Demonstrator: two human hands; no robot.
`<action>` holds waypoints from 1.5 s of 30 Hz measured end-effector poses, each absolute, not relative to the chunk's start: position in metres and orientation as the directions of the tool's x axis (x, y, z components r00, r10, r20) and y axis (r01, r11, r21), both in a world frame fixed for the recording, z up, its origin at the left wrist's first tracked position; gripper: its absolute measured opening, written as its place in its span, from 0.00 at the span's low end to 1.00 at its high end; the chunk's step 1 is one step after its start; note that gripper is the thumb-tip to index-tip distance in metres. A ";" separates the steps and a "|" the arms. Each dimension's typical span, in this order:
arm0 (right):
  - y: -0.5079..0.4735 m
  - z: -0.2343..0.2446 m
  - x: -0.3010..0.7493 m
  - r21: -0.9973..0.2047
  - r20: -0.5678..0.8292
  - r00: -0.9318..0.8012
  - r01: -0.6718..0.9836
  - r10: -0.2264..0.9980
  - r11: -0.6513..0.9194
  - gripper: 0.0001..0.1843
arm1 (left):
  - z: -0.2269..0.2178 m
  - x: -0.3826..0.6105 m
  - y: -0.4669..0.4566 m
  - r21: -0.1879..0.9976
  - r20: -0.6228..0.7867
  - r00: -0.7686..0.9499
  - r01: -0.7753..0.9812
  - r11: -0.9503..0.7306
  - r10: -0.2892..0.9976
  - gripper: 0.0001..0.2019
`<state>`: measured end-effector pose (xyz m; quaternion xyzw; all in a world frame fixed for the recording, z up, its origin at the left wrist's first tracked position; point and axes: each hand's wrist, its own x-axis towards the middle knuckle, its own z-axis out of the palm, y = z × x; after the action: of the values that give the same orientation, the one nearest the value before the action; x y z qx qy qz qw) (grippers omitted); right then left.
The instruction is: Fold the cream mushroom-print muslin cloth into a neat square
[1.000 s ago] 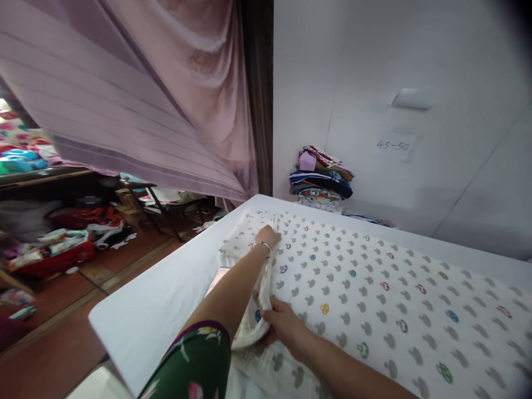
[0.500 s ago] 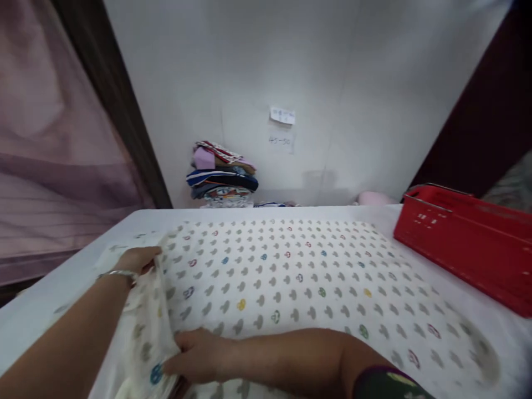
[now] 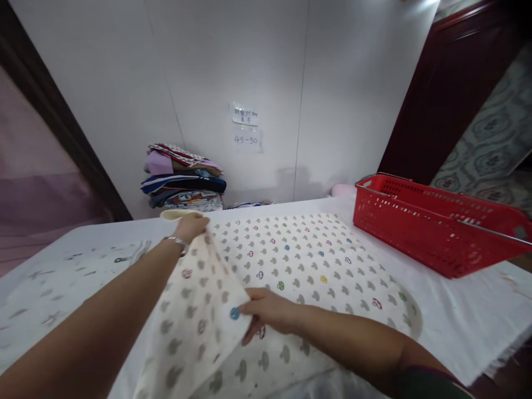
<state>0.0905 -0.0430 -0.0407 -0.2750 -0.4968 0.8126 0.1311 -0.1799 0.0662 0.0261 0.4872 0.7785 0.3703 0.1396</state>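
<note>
A white cloth with grey and coloured mushroom prints (image 3: pixel 291 263) lies spread over the table, and its left part is lifted and folded up toward the right. My left hand (image 3: pixel 192 226), with a bracelet at the wrist, is closed on the far edge of that lifted part. Nearer to me, my right hand (image 3: pixel 268 311) pinches the folded edge beside a blue mushroom print. Thumb and fingers sit on either side of the cloth there. Some of the left fingers are hidden from view.
A red plastic basket (image 3: pixel 411 233) with wire handles stands at the table's right. Folded clothes are stacked (image 3: pixel 183 177) against the wall at the back left. Another printed white cloth (image 3: pixel 70 293) lies flat on the left. Paper labels (image 3: pixel 246 127) hang on the wall.
Both hands have moved to the right, carrying the cloth's left part over, so more of its lifted side shows. The camera view has turned to the right.
</note>
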 end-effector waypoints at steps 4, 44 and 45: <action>-0.024 -0.034 0.188 -0.902 -0.321 -0.664 -0.003 0.676 -0.431 0.21 | 0.040 -0.064 0.115 0.731 0.185 -0.345 0.674 0.105 0.920 0.04; -0.019 -0.033 0.376 -0.944 -0.296 -0.121 -0.112 0.948 -0.309 0.11 | -0.093 -0.001 -0.187 0.241 0.367 0.141 0.940 -0.241 0.919 0.23; -0.017 -0.029 0.374 -0.944 -0.293 -0.122 -0.123 0.948 -0.307 0.10 | -0.095 0.001 -0.186 0.235 0.375 0.127 0.945 -0.227 0.918 0.23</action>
<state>0.3736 -0.0166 -0.0291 -0.5078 -0.4066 0.6289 0.4257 0.0007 -0.1859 -0.0951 0.7501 0.6210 0.2252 -0.0299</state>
